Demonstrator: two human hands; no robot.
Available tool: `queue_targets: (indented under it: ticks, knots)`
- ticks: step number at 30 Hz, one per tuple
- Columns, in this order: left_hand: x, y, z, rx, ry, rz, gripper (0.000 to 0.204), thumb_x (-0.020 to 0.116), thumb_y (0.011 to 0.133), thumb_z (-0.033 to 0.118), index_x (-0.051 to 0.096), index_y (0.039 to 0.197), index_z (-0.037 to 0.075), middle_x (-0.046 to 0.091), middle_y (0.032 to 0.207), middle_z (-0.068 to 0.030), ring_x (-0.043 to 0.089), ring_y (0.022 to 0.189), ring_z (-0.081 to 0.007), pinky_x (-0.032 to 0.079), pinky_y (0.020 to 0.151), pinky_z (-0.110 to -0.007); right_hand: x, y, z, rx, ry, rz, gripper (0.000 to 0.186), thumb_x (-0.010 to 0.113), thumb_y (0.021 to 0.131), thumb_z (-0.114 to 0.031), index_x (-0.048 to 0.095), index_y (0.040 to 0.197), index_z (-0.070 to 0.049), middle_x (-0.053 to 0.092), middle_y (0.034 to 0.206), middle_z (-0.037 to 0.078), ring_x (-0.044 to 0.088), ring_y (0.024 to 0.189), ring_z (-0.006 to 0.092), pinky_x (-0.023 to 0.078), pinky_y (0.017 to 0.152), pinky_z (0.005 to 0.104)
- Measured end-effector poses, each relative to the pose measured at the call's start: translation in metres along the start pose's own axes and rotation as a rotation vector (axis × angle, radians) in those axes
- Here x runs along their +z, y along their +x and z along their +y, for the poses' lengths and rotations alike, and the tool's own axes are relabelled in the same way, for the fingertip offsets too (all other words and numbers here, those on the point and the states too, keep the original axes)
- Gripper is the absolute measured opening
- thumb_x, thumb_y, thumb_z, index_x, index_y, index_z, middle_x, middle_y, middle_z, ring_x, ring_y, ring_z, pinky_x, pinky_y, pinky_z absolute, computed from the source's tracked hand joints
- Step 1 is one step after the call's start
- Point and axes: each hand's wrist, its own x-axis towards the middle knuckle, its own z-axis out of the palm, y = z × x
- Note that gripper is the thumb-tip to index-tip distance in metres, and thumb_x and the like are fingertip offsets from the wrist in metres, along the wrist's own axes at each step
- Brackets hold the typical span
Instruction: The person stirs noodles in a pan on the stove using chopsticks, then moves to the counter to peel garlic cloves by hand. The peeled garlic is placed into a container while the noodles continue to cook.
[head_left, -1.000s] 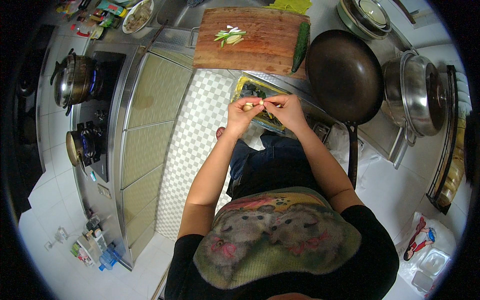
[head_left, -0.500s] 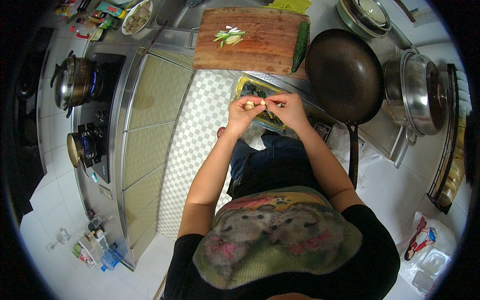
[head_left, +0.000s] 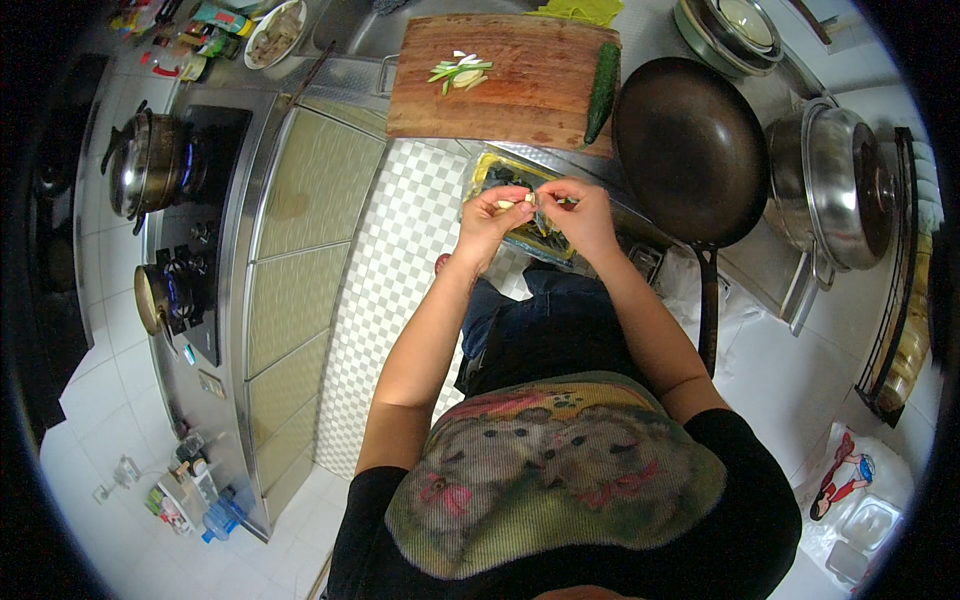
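Found pale garlic cloves (head_left: 504, 204) held above a yellow-rimmed bin (head_left: 480, 165), pinched by thumb and fingers of the curled left hand (head_left: 484, 222). Noted the right hand (head_left: 582, 212) just beside, thumb and fingertips near one another; could not tell how fully closed, or on what. Judged the cloves light, firm, rather slippery, best gripped by their broad sides. Recorded beyond them a wooden cutting board (head_left: 520, 105) on the metal table (head_left: 652, 35), bearing chopped scallion (head_left: 448, 71) and a cucumber (head_left: 602, 95), with a frying pan (head_left: 690, 150) alongside. Logged checkered floor tiles (head_left: 372, 235) and, leftward, a lidded pot (head_left: 148, 165) over a lit burner (head_left: 192, 166).
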Motion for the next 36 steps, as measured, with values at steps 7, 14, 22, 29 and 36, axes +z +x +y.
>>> queue_targets:
  ticks: [7,14,22,29,36]
  knots:
    - [-0.002,-0.004,0.007,-0.086,-0.009,-0.029,0.021,0.063,0.08,0.001,0.06,0.1,0.003,0.063,0.091,-0.0048,0.06,0.082,-0.0102,0.052,0.069,-0.022,-0.003,0.002,-0.006,-0.139,0.02,-0.127,0.011,0.067,0.072,-0.001,0.065,0.083,0.001,0.064,0.08,0.008,0.062,0.069,0.0142,0.05,0.061,0.0241]
    - [-0.01,-0.002,0.0,-0.149,-0.179,-0.038,0.021,0.063,0.08,0.001,0.06,0.1,0.003,0.063,0.089,-0.0049,0.061,0.077,-0.0101,0.053,0.068,-0.02,-0.005,0.001,-0.016,-0.255,-0.086,-0.103,0.007,0.066,0.073,-0.001,0.065,0.079,0.0,0.064,0.078,0.009,0.061,0.067,0.0163,0.048,0.059,0.0257]
    - [-0.015,0.002,-0.002,-0.143,-0.373,-0.042,0.015,0.059,0.083,0.002,0.06,0.098,0.001,0.062,0.088,-0.0095,0.063,0.077,-0.0146,0.055,0.069,-0.023,0.002,-0.001,-0.009,-0.153,-0.006,-0.104,0.007,0.061,0.077,-0.001,0.06,0.083,-0.001,0.063,0.077,0.008,0.061,0.067,0.0144,0.047,0.059,0.0255]
    - [-0.013,0.001,0.002,-0.194,-0.329,-0.055,0.014,0.059,0.082,0.002,0.06,0.097,0.001,0.062,0.088,-0.0096,0.063,0.078,-0.0161,0.056,0.069,-0.025,0.001,-0.003,-0.018,-0.181,-0.088,-0.161,0.006,0.06,0.078,-0.001,0.059,0.084,-0.001,0.062,0.074,0.007,0.061,0.069,0.013,0.047,0.061,0.0252]
    - [-0.016,0.0,0.002,-0.176,-0.389,0.013,0.018,0.058,0.083,0.0,0.059,0.101,0.0,0.063,0.092,-0.0111,0.063,0.082,-0.0172,0.055,0.074,-0.026,0.003,0.002,0.003,-0.081,0.041,-0.02,0.01,0.06,0.077,0.001,0.063,0.086,0.0,0.063,0.077,0.008,0.062,0.071,0.0136,0.048,0.062,0.0239]
